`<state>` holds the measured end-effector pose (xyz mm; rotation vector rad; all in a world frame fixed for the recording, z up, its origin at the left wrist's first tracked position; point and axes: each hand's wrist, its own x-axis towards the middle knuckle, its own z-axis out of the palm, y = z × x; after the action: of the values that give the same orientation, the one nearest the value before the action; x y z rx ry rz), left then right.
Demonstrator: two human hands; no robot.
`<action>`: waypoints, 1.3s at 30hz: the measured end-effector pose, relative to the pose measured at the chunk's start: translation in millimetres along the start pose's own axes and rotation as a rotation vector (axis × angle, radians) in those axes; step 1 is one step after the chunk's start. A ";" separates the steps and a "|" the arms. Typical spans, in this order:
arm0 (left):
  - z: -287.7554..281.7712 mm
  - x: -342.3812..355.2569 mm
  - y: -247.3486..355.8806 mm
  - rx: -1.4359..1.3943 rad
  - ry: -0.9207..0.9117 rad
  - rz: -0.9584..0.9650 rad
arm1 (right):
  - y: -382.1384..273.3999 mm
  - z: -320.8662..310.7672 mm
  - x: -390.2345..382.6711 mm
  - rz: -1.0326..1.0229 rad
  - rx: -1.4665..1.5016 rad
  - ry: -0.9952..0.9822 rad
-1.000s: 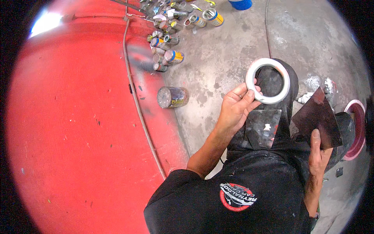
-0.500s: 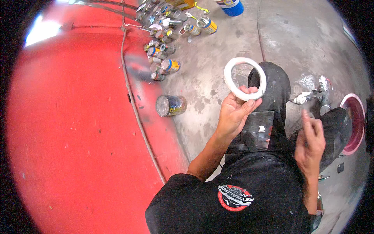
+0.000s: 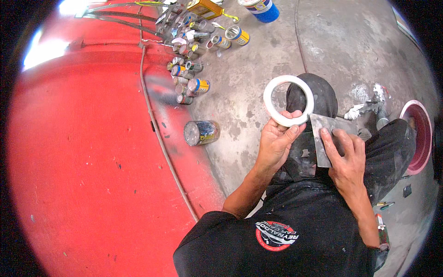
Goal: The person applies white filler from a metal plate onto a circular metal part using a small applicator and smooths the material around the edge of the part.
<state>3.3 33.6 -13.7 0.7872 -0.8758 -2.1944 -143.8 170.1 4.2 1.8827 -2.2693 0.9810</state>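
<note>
My left hand [image 3: 279, 143] pinches a smooth white ring [image 3: 269, 102] at its lower rim and holds it upright above my knee. In my right hand [image 3: 348, 159] is a thin, flat grey spreader [image 3: 324, 150], fingers laid over its face. Its upper left corner meets or nearly meets the ring's lower right edge; I cannot tell whether they touch. On my dark-trousered lap, below the ring, lies a dark flat plate [image 3: 295, 162] with a small white blob on it, partly covered by shadow and my hands.
A red panel [image 3: 83, 152] fills the left side. Several paint cans [image 3: 199, 86] crowd its edge, and a stained can [image 3: 201, 133] stands nearer. Beyond is a blue bucket [image 3: 267, 14]. On the right are a maroon basin [image 3: 422, 147] and a white rag [image 3: 354, 112].
My right hand has come up and left toward the ring, and the grey spreader now shows plainly in it. My left hand keeps the ring in nearly the same place.
</note>
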 end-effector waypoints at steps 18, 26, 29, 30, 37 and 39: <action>7.8 0.5 14.8 0.146 -0.038 0.114 | 8.9 -30.8 -11.9 0.229 0.147 0.151; 12.2 -1.4 14.3 0.256 -0.003 0.183 | 18.5 -27.9 -11.0 0.991 1.354 0.112; 14.7 -0.5 15.5 0.256 0.029 0.221 | 21.7 -30.1 -11.0 0.974 1.349 0.083; 15.5 0.6 17.6 0.234 0.039 0.226 | 22.7 -30.8 -11.3 0.948 1.346 0.072; 7.7 -0.2 18.5 0.173 0.027 0.257 | 19.6 -36.4 -12.4 0.158 0.276 -0.178; 7.0 -1.8 14.9 0.207 -0.008 0.226 | 19.3 -42.5 -18.8 -0.108 0.044 -0.326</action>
<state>4.4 28.9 2.2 0.7363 -1.1515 -1.9318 -171.3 208.3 22.0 2.3059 -2.2891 0.7645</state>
